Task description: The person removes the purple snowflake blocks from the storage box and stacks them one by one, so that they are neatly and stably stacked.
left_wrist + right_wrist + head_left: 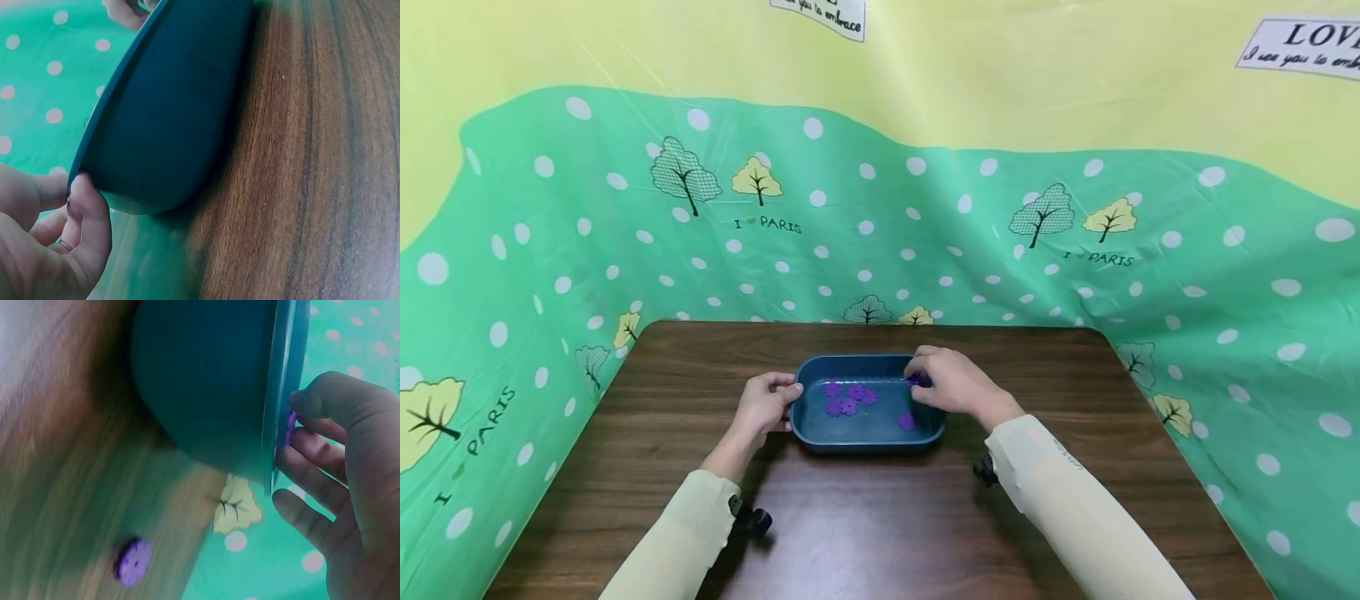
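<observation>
A dark blue rectangular tray (865, 432) stands on the table, holding several purple flower-shaped pieces (848, 406) left of its middle. Another purple piece (907, 421) lies inside near the front right. My left hand (765, 404) pinches the tray's left rim between thumb and fingers, as the left wrist view also shows. At the tray's right end, my right hand (951, 379) pinches a purple flower-shaped piece (289, 429) by the rim. Its fingers partly cover that piece in the head view.
One more purple disc-like piece (134, 561) lies on the wooden table (865, 525) beyond the tray in the right wrist view. A green and yellow patterned cloth (880, 200) hangs behind and around the table. Wrist cameras (754, 522) stick out below the sleeves.
</observation>
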Motion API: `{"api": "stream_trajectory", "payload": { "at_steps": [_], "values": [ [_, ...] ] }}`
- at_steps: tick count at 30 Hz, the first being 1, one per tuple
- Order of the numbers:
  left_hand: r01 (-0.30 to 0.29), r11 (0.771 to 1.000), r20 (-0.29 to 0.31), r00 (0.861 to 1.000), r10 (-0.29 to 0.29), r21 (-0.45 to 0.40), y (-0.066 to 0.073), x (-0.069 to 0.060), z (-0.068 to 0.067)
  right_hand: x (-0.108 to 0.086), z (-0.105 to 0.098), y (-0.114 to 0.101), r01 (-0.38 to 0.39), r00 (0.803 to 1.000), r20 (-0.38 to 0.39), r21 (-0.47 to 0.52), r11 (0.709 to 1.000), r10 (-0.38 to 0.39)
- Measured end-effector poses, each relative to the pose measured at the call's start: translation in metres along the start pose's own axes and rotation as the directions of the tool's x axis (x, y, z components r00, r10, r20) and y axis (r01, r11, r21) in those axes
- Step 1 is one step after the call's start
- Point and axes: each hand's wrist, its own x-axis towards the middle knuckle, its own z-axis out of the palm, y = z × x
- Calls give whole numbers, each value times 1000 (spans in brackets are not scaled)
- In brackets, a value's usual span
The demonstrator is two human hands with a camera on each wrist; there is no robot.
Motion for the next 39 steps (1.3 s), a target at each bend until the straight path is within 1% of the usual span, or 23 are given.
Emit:
{"api": "stream_trajectory", "payload": {
  "at_steps": [4, 10, 14, 19, 23, 28, 30, 33, 39],
  "values": [
    [1, 1000, 6, 1000, -1, -5, 0, 0, 2, -9, -7, 10, -15, 999, -28, 27, 1000, 16],
    [-3, 1000, 6, 1000, 3, 1, 1, 2, 3, -18, -12, 23, -61, 995, -69, 65, 996, 66],
    [-1, 1000, 3, 1000, 1, 2, 1, 2, 2, -23, -11, 32, -65, 993, -90, 68, 996, 71],
    [-4, 1000, 2, 1000, 4, -5, 1, 2, 2, -31, -3, 47, -85, 991, -98, 60, 995, 91],
    [0, 1000, 2, 1000, 0, -3, 0, 1, 2, -37, 3, 61, -127, 988, -84, 50, 991, 131],
    [2, 1000, -7, 1000, -2, -1, 0, 0, 1, -44, 10, 71, -198, 980, -25, 37, 980, 199],
    [-2, 1000, -8, 1000, 2, 2, 0, 0, 1, -45, 12, 74, -211, 977, -5, 30, 977, 211],
    [-7, 1000, -9, 1000, 7, 8, 0, 0, 0, -47, 16, 77, -215, 977, 7, 21, 976, 215],
    [0, 1000, -9, 1000, 0, 1, 1, -1, 1, -48, 22, 83, -195, 981, 4, 9, 981, 195]
  ]
}}
